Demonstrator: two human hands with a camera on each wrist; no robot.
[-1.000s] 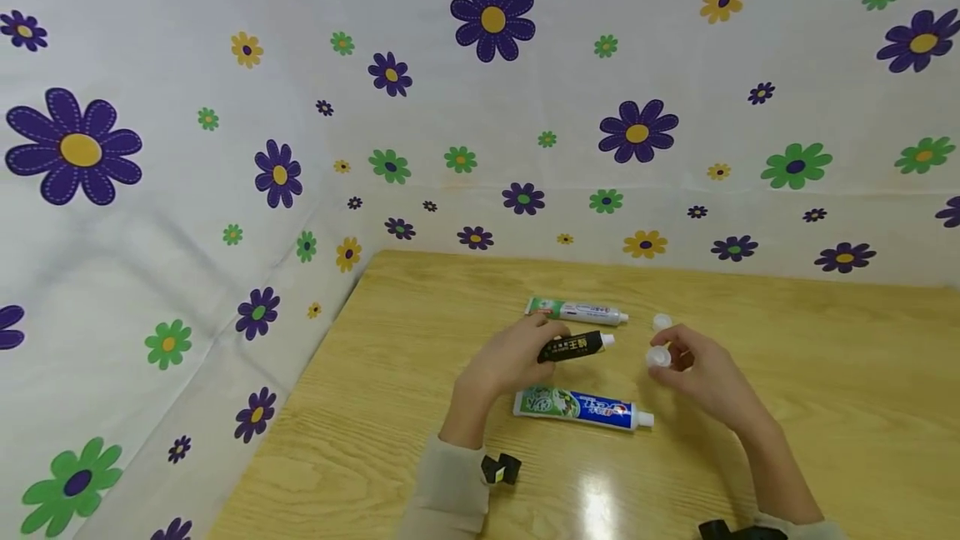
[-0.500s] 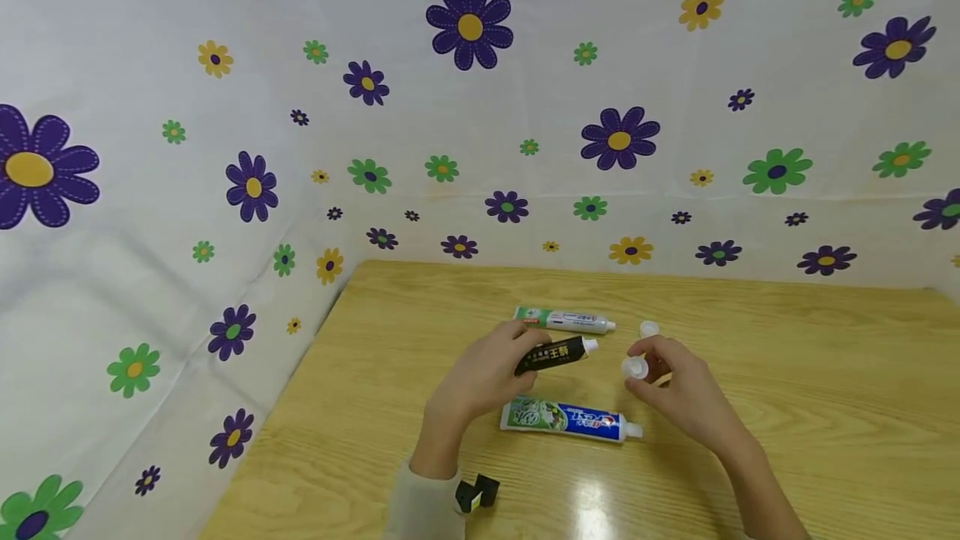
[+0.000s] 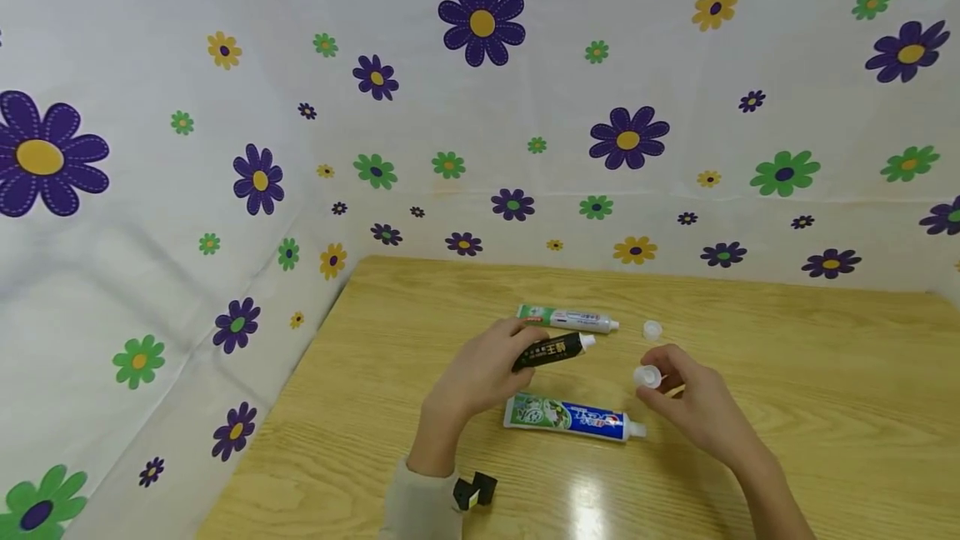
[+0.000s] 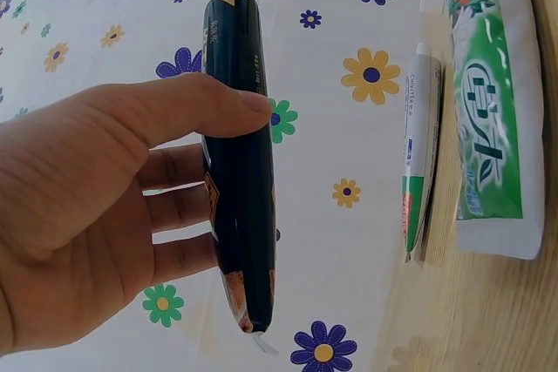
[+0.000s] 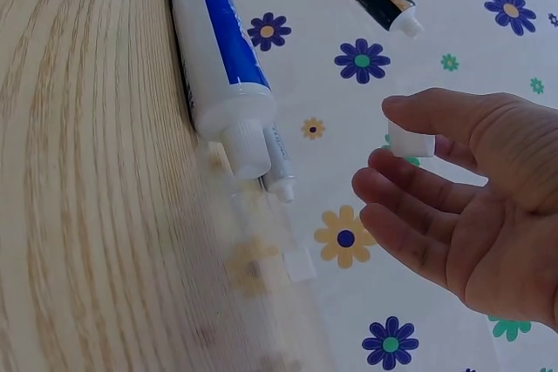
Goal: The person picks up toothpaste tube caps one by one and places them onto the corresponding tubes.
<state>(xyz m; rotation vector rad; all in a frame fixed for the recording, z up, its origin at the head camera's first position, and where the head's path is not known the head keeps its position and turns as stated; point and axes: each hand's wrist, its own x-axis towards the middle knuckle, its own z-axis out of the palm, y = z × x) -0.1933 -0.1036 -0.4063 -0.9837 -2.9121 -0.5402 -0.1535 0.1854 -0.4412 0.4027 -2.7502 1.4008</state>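
My left hand [image 3: 480, 369] grips a black toothpaste tube [image 3: 553, 351] by its body, thumb on one side and fingers behind, as the left wrist view shows. The tube's bare white nozzle [image 5: 408, 23] points right, toward my other hand. Between thumb and fingertips my right hand [image 3: 693, 398] pinches a white cap [image 3: 647, 377], held apart from the nozzle. Below the hands lies a blue-and-green toothpaste tube [image 3: 573, 419] with a white cap on its end. Behind the black tube rests a slimmer white-and-green toothpaste tube [image 3: 577, 320], its narrow nozzle uncovered.
A second white cap [image 3: 652, 329] stands on the wooden table [image 3: 825, 407], just beyond my right hand. Flower-patterned cloth [image 3: 555, 90] hangs along the table's back and left sides. A black wrist mount [image 3: 475, 491] sits at my left cuff.
The head view has shifted slightly. My right hand has drawn a little away from the loose cap behind it, still pinching its own cap. The left hand keeps its grip on the black tube.
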